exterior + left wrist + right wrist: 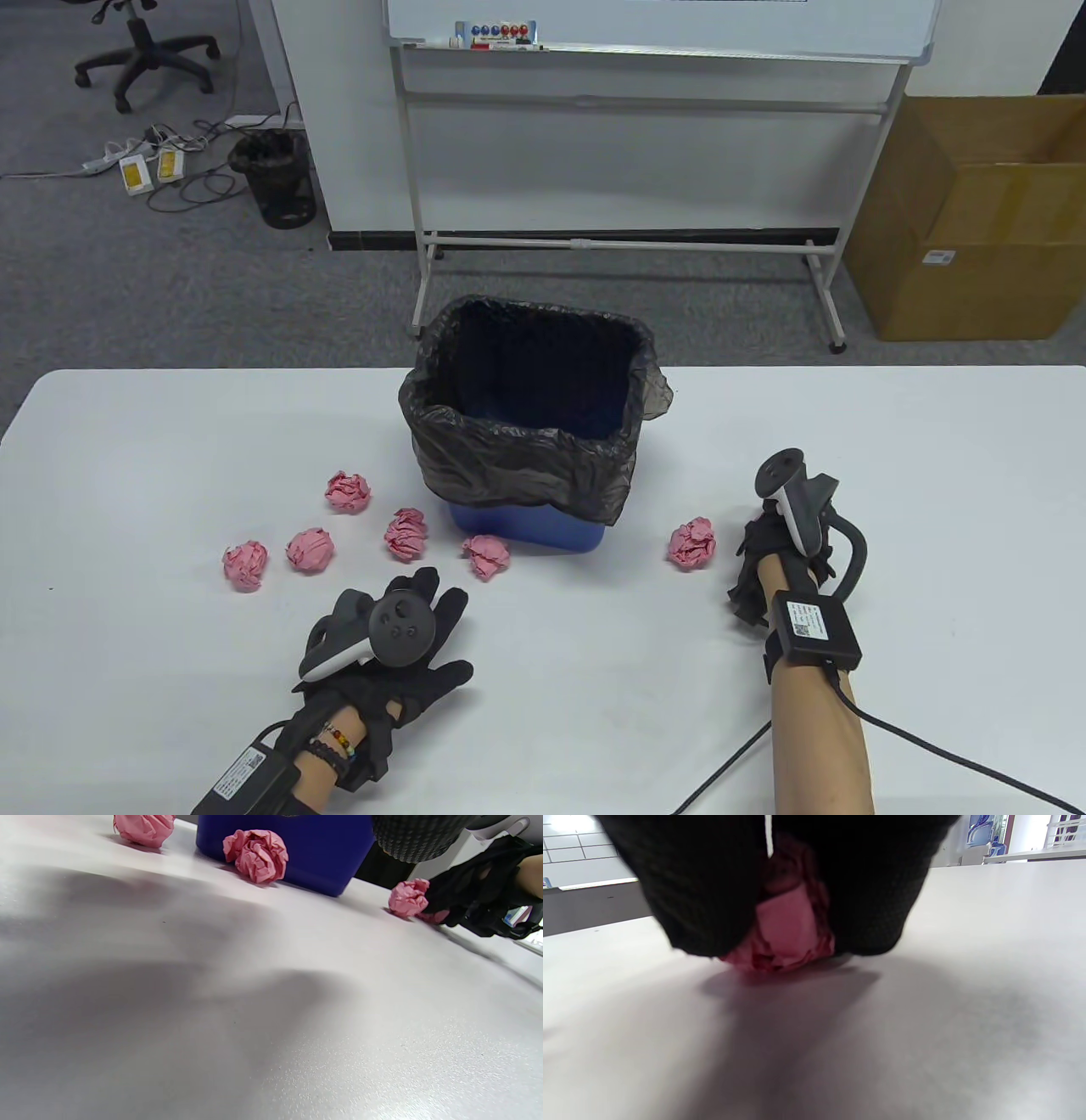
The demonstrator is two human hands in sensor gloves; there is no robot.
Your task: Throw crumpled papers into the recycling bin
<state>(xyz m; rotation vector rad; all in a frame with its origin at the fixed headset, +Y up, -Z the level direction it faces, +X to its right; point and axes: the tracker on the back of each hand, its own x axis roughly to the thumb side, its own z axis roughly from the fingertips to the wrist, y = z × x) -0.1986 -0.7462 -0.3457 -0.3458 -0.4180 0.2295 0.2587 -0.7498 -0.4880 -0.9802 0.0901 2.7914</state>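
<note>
Six pink paper balls show on the white worktop [170, 441] around the blue bin [530, 424] with its black liner: five scattered to its left and near front, from the far one [348, 491] to the one touching the bin's near edge [487, 556], and one off to the right [692, 543]. A seventh ball [787, 938] is under the right hand [776, 552], whose gloved fingers [700, 899] are clenched around it, low on the worktop just right of the lone ball. So the pick-up seems underway. Next, I'd judge, comes a lift and a toss leftward and away into the bin's open mouth. The left hand [399, 654] rests flat, fingers spread, grasping nothing.
</note>
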